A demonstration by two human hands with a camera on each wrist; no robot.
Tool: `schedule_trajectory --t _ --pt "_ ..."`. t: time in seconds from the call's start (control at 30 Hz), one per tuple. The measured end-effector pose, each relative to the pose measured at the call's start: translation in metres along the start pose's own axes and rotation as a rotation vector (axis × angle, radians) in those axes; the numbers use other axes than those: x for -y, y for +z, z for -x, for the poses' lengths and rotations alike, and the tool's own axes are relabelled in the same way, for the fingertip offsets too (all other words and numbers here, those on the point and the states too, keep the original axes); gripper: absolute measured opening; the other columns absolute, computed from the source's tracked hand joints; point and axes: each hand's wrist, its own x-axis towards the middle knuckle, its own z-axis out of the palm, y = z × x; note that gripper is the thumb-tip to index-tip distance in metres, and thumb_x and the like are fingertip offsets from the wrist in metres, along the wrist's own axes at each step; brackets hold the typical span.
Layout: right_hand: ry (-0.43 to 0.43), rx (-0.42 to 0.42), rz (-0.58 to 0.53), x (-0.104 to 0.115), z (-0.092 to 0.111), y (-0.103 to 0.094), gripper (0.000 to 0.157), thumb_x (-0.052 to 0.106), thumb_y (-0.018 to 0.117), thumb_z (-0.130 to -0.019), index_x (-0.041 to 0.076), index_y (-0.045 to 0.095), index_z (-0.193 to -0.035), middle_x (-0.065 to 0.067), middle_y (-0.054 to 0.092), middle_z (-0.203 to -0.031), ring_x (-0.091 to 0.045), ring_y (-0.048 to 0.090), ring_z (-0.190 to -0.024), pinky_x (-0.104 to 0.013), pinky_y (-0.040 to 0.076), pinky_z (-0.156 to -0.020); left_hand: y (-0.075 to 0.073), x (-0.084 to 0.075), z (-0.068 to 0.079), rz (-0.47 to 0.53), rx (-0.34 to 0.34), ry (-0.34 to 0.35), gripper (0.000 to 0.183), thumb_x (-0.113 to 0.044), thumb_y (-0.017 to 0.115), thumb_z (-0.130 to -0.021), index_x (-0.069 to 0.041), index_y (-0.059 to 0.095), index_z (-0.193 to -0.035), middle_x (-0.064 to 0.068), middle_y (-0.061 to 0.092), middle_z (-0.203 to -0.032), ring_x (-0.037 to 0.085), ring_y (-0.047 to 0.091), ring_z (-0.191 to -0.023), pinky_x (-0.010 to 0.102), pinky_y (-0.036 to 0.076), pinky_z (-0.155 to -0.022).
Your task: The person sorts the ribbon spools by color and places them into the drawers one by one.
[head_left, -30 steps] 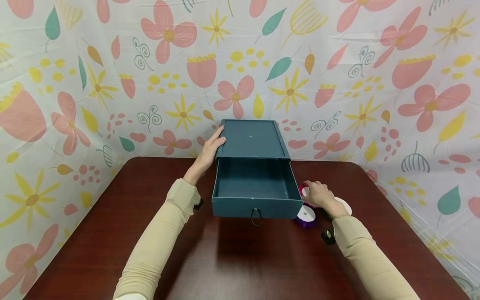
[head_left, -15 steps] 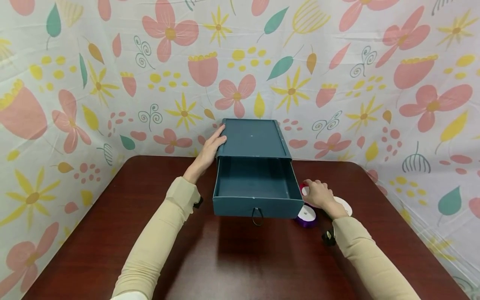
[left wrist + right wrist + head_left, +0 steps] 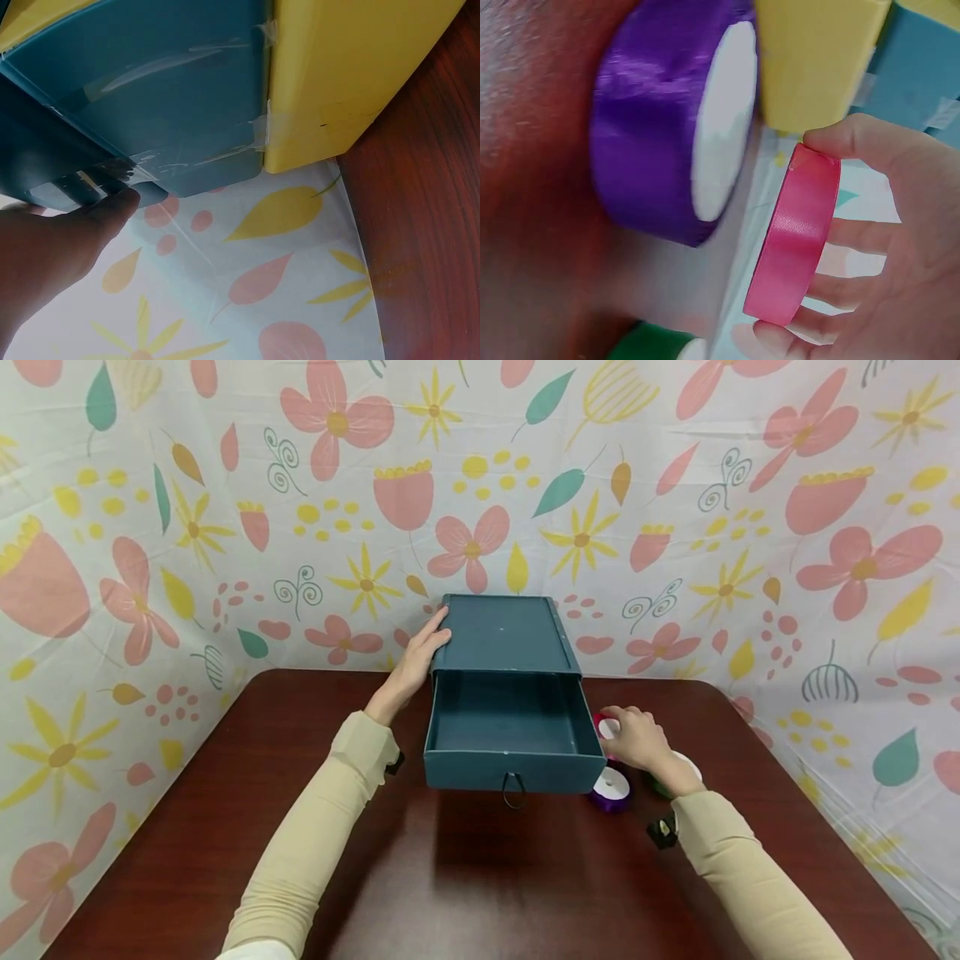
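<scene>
My left hand (image 3: 411, 668) rests along the left side of a dark blue drawer box (image 3: 498, 631). In the left wrist view its thumb touches the box's edge. The box's drawer (image 3: 510, 718) is pulled out toward me, nothing in it, with a dark loop pull (image 3: 513, 791) on its front. My right hand (image 3: 641, 743) holds a roll of pink ribbon (image 3: 795, 232) by its rim, between thumb and fingers, right of the drawer. Closer to me stands a roll of purple ribbon (image 3: 611, 787) with a white face. Behind my right wrist, a green ribbon roll (image 3: 652, 343) is partly hidden.
Beneath the blue box is a yellow block-like part (image 3: 330, 82), seen from the wrists. The drawer overhangs the dark red-brown table (image 3: 517, 893). A flower-patterned cloth (image 3: 480, 468) hangs directly behind the table.
My right hand has shifted slightly away from the purple roll with the pink ribbon roll, whose white face shows a little more. The left hand and the drawer box stay as they were.
</scene>
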Motion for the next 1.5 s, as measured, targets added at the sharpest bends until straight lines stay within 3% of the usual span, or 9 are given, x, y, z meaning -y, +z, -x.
schedule_trajectory --t 0.17,0.33,0.57,0.97,1.2,1.37,1.5 --pt "-0.020 0.006 -0.009 0.010 0.005 -0.014 0.065 0.033 0.074 -0.081 -0.002 0.055 -0.132 -0.033 0.054 -0.127 -0.053 0.047 -0.114 -0.066 0.042 -0.088 -0.001 -0.004 0.001 0.012 0.019 -0.011 0.056 -0.036 0.033 -0.105 -0.024 0.014 -0.157 -0.003 0.007 -0.164 0.022 0.014 -0.151 0.047 0.017 -0.121" --pt "-0.043 -0.002 -0.020 0.020 0.009 -0.027 0.063 0.030 0.073 -0.081 -0.002 0.055 -0.132 -0.033 0.052 -0.129 -0.053 0.045 -0.116 -0.067 0.041 -0.091 0.000 -0.024 0.012 0.012 0.030 -0.030 0.056 -0.027 0.032 -0.105 -0.017 0.013 -0.157 0.003 0.006 -0.164 0.025 0.011 -0.151 0.047 0.015 -0.121" --pt "-0.091 -0.028 -0.038 0.033 0.014 -0.047 0.061 0.031 0.072 -0.082 0.000 0.056 -0.132 -0.031 0.051 -0.132 -0.051 0.044 -0.118 -0.066 0.041 -0.093 0.000 0.001 0.000 -0.002 0.000 0.013 0.058 -0.041 0.033 -0.104 -0.026 0.015 -0.157 -0.005 0.009 -0.164 0.020 0.014 -0.151 0.046 0.017 -0.121" --pt "-0.171 -0.054 -0.056 0.056 0.025 -0.084 0.058 0.029 0.071 -0.084 0.001 0.056 -0.134 -0.028 0.054 -0.131 -0.046 0.045 -0.117 -0.063 0.041 -0.094 -0.001 0.001 0.000 -0.005 0.007 0.022 0.058 -0.040 0.032 -0.104 -0.024 0.014 -0.157 -0.005 0.008 -0.164 0.019 0.012 -0.151 0.046 0.016 -0.121" --pt "-0.221 -0.101 -0.057 0.069 0.029 -0.103 0.057 0.028 0.073 -0.083 0.002 0.057 -0.132 -0.023 0.060 -0.121 -0.037 0.050 -0.104 -0.051 0.049 -0.079 -0.001 -0.001 -0.003 0.002 -0.004 0.018 0.058 -0.040 0.033 -0.103 -0.026 0.015 -0.157 -0.007 0.008 -0.164 0.014 0.007 -0.151 0.044 0.015 -0.121" --pt "-0.232 -0.130 -0.058 0.080 0.034 -0.113 0.057 0.032 0.073 -0.083 0.004 0.059 -0.131 -0.020 0.060 -0.118 -0.032 0.050 -0.097 -0.040 0.046 -0.071 -0.001 0.001 -0.004 -0.005 -0.006 0.006 0.058 -0.039 0.033 -0.104 -0.026 0.014 -0.157 -0.008 0.008 -0.164 0.013 0.006 -0.151 0.043 0.014 -0.122" --pt "-0.241 -0.143 -0.078 0.086 0.037 -0.118 0.056 0.034 0.073 -0.083 0.008 0.059 -0.131 -0.019 0.060 -0.119 -0.032 0.049 -0.100 -0.040 0.045 -0.071 -0.002 0.003 -0.004 0.005 0.008 0.002 0.057 -0.037 0.032 -0.104 -0.026 0.013 -0.157 -0.007 0.006 -0.164 0.014 0.004 -0.152 0.044 0.012 -0.122"
